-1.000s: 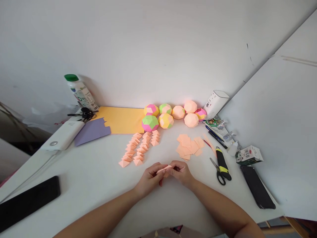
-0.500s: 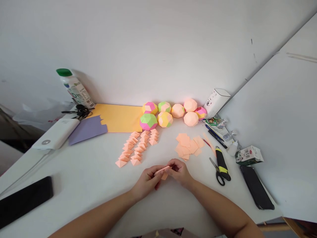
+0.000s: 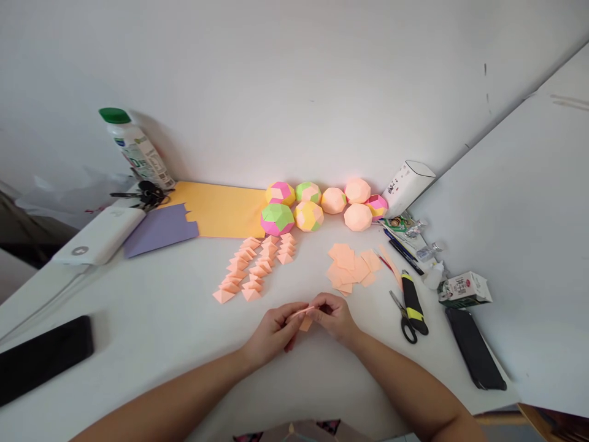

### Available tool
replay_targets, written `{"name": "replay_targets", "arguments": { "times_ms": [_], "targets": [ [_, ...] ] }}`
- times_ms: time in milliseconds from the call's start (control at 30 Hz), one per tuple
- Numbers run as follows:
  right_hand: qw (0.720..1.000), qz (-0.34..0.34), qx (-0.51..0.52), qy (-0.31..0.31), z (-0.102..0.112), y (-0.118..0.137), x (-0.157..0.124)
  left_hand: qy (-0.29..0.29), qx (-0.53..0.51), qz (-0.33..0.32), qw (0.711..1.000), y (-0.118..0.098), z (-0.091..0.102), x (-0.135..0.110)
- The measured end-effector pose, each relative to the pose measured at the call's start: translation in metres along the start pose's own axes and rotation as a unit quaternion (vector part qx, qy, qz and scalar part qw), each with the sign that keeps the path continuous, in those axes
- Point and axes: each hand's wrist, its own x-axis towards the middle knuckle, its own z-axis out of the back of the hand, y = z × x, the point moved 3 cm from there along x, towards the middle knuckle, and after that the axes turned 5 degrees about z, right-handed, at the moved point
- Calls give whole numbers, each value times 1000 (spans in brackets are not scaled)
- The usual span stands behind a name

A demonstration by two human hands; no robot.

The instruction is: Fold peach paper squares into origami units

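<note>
My left hand (image 3: 275,329) and my right hand (image 3: 335,317) meet over the white table (image 3: 161,319), both pinching one small peach paper piece (image 3: 304,318) between their fingertips. Beyond my left hand lie rows of several folded peach paper units (image 3: 255,267). A loose pile of flat peach paper squares (image 3: 350,266) lies just beyond my right hand. Several finished paper balls (image 3: 322,207), some peach, some pink, green and yellow, line the wall.
Black-and-yellow scissors (image 3: 408,307) lie right of my hands, then a black phone (image 3: 475,356) and a small carton (image 3: 464,288). A yellow sheet (image 3: 221,209), purple sheet (image 3: 159,230), white power bank (image 3: 99,236), keys (image 3: 145,195) and green-capped bottle (image 3: 133,147) sit back left. A black slab (image 3: 43,359) lies at the left.
My hands keep working the peach paper piece in nearly the same spot. The view has tilted slightly, so things on the table sit a little lower left than before.
</note>
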Motion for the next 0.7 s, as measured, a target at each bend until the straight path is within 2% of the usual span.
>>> {"name": "replay_targets", "arguments": {
  "times_ms": [233, 467, 700],
  "targets": [
    [999, -27, 14, -13, 1, -7, -1, -6, 20, -14, 1000, 1, 0, -1],
    [999, -26, 27, 10, 0, -5, -1, -19, 15, 3, 1000, 0, 1, -2],
    [999, -32, 7, -10, 2, -5, -1, -18, 6, 9, 1000, 2, 2, -1]
  ]
}}
